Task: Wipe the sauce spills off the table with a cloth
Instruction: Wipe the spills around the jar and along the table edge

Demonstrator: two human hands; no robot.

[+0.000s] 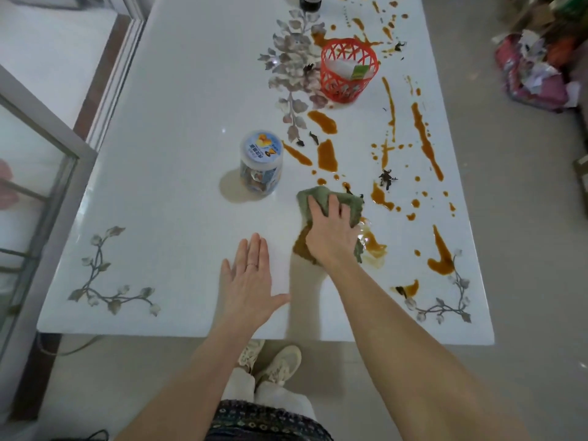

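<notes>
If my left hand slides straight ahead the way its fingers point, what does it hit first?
Probably the jar. The left hand lies flat on the table, fingers aimed at it, with only bare table between. The cloth sits right of that line.

1. Dark bottle (310, 2): cut by the top edge, base only.
2. Cloth (313, 194): middle covered by right hand (331, 237); table (178, 122) surface beneath unseen.
3. Jar (261, 160): label print too small to read.
4. Heap (541, 68) at right edge: blurred, contents indistinct, partly cut off.
</notes>
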